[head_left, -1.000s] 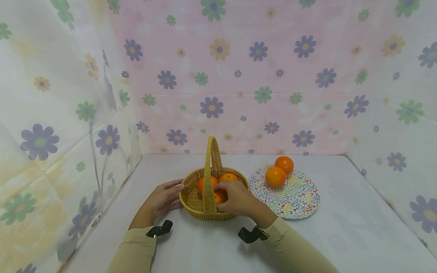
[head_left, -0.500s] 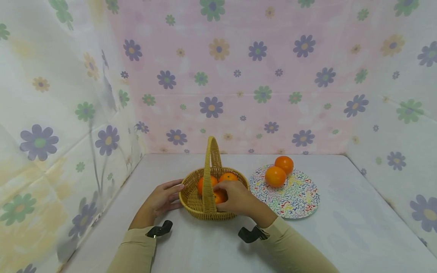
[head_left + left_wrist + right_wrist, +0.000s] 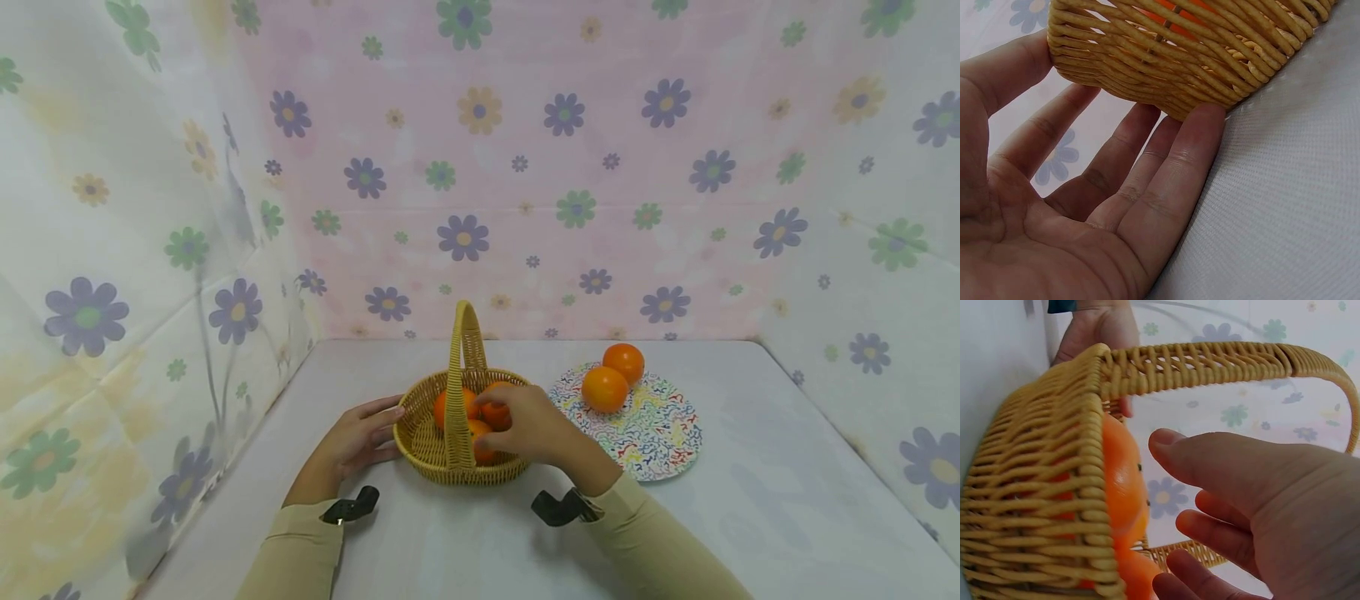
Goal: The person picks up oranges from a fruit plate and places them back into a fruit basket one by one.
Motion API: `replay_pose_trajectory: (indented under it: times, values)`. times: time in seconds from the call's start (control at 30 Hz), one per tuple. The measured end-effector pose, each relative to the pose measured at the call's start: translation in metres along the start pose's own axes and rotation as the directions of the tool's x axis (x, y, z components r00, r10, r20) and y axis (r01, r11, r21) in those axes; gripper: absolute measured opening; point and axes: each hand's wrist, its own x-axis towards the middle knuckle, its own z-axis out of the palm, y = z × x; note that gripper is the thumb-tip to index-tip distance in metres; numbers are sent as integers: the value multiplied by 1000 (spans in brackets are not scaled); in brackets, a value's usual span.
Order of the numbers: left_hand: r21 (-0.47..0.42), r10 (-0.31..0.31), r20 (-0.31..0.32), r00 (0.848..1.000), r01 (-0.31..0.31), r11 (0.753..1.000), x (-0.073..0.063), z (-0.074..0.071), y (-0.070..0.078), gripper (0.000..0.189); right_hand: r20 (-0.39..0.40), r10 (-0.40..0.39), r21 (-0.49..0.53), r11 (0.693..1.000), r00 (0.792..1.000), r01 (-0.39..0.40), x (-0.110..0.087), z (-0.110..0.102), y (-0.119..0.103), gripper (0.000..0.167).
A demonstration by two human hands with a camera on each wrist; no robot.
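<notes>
A wicker basket (image 3: 431,468) with a tall arched handle holds three oranges: one orange (image 3: 439,410) partly behind the handle, one orange (image 3: 495,415) at the back right and one orange (image 3: 480,429) in front. My left hand (image 3: 358,437) rests its nearly straight fingertips against the basket's left side. In the left wrist view those fingers (image 3: 1172,181) touch the woven wall low down, near the tabletop. Over the basket's right part is my right hand (image 3: 543,429), thumb and fingers spread apart. The right wrist view shows a gap between its thumb and the nearest orange (image 3: 1124,481).
Right of the basket lies a round, multicoloured speckled plate (image 3: 660,446). Two more oranges sit on it, a nearer orange (image 3: 604,389) and a farther orange (image 3: 624,362). Flower-patterned cloth (image 3: 525,275) hangs behind and at both sides of the white table (image 3: 780,500).
My right hand has let go of the front orange, its fingers parting as it shifts slightly up and right. The left hand and the basket stay in place.
</notes>
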Motion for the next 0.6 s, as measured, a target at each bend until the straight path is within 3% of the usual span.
replay_pose_trajectory:
  times: [0.37,0.6]
  values:
    - [-3,7,0,1000,-7,1000,0,0,0,62,-94,89,19,996,992,-87,-3,-25,4,54]
    - [-5,3,-5,1000,-3,1000,0,0,0,62,-182,112,14,994,977,-111,-6,-42,13,48]
